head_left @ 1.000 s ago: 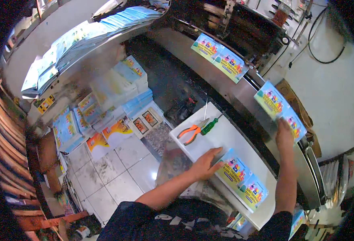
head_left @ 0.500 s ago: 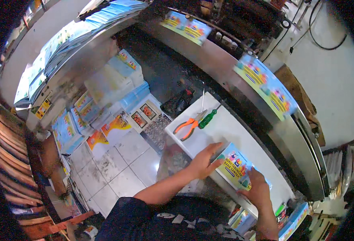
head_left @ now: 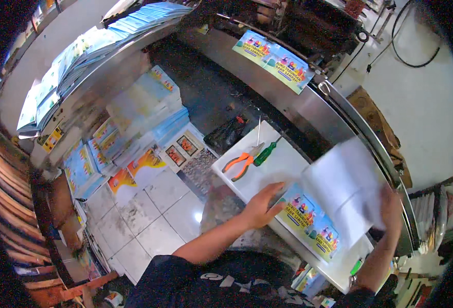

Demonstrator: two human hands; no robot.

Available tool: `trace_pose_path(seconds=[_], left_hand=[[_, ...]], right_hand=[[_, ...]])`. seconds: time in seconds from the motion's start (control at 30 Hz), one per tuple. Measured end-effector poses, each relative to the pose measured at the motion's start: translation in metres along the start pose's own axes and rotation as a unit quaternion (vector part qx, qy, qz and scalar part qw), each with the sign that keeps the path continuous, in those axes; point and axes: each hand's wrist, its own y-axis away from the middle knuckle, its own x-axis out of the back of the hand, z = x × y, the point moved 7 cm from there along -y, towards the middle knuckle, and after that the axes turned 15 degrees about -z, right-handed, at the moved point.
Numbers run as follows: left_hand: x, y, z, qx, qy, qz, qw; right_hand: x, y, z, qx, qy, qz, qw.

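A stack of printed cover sheets point(head_left: 308, 222), blue and yellow with cartoon figures, lies on a white board before me. At its left end rests my left hand point(head_left: 264, 206), fingers stretched out and thumb apart, touching the edge. Farther right, my right hand point(head_left: 392, 208) grips the side of a paper sheet point(head_left: 345, 179), which is lifted and bent with its white face showing. Motion blurs that sheet and hides part of my right fingers. Beyond my left hand, orange-handled pliers point(head_left: 243, 163) and a green-handled screwdriver point(head_left: 266, 154) lie on the board.
A long curved metal rail point(head_left: 308, 115) runs beyond the board, with a printed sheet point(head_left: 275, 60) on it. Tall paper stacks point(head_left: 149, 102) stand on the tiled floor to the left. Many sheets point(head_left: 82, 56) fan along a ledge at the upper left.
My right hand has moved right, away from the stack, with a sheet now raised in it. The printed sheets on the rail have shifted up and left. My left hand has stayed put.
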Motion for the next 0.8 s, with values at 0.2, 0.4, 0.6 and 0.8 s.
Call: trace_pose_path(seconds=[0.2, 0.4, 0.6, 0.8], left_hand=[[-0.001, -0.001, 0.001, 0.0, -0.013, 0.008, 1.0], [-0.003, -0.002, -0.005, 0.026, 0.017, -0.005, 0.999], [-0.004, 0.007, -0.009, 0.034, -0.03, 0.001, 0.999], [-0.001, -0.002, 0.0, -0.004, -0.01, -0.011, 1.0]], right_hand=[[0.095, -0.066, -0.016, 0.101, -0.019, 0.37, 0.923], [-0.021, -0.114, -0.061, 0.073, 0.068, 0.138, 0.985], [-0.08, -0.008, -0.1, 0.152, -0.026, -0.07, 0.986], [-0.159, 0.09, -0.125, 0.183, 0.052, -0.173, 0.966]])
